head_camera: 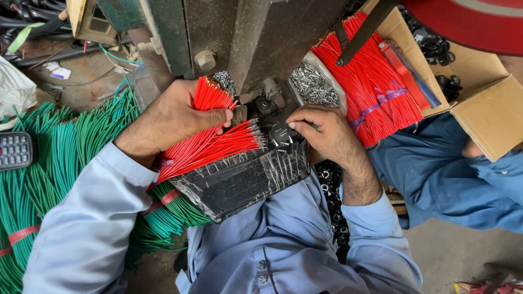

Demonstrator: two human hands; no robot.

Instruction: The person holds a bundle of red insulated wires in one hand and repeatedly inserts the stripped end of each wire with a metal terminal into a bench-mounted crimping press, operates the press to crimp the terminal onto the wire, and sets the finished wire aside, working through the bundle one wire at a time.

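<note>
Cluttered workshop press (256,38); left hand (174,117) grips red wires (212,144), right hand (321,130) beside.

We're over a dusty concrete floor (452,256), a cardboard box (490,111) alongside, daylight falling evenly, pretty cluttered.

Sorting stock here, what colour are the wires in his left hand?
Red, with metal tips; the wires in the left hand show best in the head view.

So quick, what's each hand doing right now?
Left hand: closed around a bundle of red wires.
Right hand: fingers curled at the machine, pinching something too small to tell.
</note>
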